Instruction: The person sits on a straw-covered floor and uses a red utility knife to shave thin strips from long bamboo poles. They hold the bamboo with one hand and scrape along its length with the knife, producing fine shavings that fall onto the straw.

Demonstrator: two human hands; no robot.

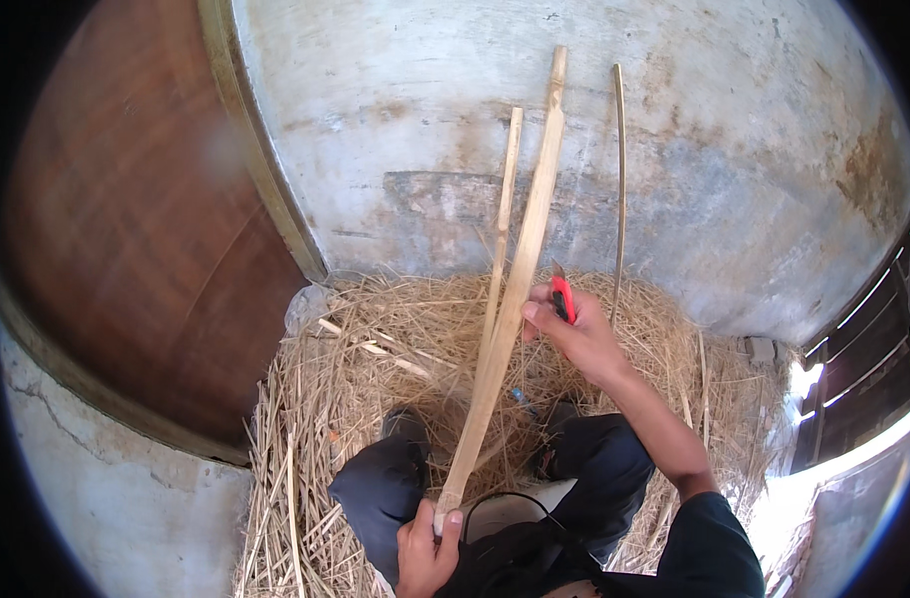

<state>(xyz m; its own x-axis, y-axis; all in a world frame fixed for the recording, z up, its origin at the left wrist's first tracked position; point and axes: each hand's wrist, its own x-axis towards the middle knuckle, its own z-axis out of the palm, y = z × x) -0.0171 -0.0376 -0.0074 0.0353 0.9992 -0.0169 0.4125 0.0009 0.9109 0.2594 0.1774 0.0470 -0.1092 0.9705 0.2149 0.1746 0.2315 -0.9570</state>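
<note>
A long, pale bamboo strip [505,324] slants from my lap up toward the wall. My left hand [427,558] is closed around its lower end, with the thumb along the tip. Halfway up, my right hand [586,344] grips a red and black utility knife [563,299], its blade pointing up and away. The thumb and fingers of that hand are at the strip's right edge; whether they press on it I cannot tell. Just left of the long strip stands a narrower bamboo strip [505,214], partly hidden behind it lower down.
A thin stick [620,169] leans on the stained wall [754,149]. Straw-like shavings [305,478] cover the floor around my feet and bent knees. A brown door [146,229] stands at the left, a clear plastic bag [305,307] by its frame. Dark slats [863,349] are at the right.
</note>
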